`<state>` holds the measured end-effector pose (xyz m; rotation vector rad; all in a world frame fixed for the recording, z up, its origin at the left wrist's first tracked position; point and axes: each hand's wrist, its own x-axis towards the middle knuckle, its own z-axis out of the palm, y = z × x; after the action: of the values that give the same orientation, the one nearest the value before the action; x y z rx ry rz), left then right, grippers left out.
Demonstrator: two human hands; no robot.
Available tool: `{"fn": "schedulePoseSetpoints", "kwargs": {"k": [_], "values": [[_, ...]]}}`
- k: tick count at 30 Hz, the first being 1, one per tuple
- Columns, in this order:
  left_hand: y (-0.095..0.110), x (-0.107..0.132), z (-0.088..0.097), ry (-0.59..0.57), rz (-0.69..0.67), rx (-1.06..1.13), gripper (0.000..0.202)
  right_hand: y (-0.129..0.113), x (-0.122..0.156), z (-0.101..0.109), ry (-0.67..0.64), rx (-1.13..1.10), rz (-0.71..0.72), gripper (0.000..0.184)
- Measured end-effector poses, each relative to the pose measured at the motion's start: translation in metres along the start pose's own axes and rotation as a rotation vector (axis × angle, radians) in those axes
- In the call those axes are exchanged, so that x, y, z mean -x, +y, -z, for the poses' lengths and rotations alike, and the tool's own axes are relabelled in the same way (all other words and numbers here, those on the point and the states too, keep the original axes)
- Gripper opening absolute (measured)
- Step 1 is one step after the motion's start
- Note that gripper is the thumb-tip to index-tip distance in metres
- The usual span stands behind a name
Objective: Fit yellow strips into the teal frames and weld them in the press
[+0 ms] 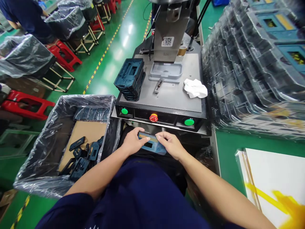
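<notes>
Between my two hands, low in front of the press, is a blue plastic housing panel point(156, 148) with a dark window and a yellowish strip along it. My left hand point(134, 140) grips its left end, thumb lying over the top face. At the other end, my right hand point(171, 143) holds the panel with thumb and index finger pinched close to its upper edge. Beyond the panel is the press table point(171, 98), carrying a grey fixture point(166, 71) below the press head point(166, 41). A stack of dark blue housings point(130, 78) stands left of the fixture.
Green buttons point(189, 122) and a red stop button point(153, 117) line the press front. A white cloth point(195, 88) lies right of the fixture. At left, a plastic-lined bin point(57, 127) holds loose housings. Stacked clear trays point(238, 79) rise at right. A person point(26, 19) is at far left.
</notes>
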<state>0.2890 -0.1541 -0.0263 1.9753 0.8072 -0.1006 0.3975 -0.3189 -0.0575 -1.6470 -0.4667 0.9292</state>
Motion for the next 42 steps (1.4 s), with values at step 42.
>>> {"fn": "schedulePoseSetpoints", "kwargs": {"k": [42], "values": [[-0.093, -0.023, 0.102, 0.58, 0.057, 0.623, 0.028, -0.153, 0.087, 0.261, 1.403, 1.08, 0.118, 0.058]]}}
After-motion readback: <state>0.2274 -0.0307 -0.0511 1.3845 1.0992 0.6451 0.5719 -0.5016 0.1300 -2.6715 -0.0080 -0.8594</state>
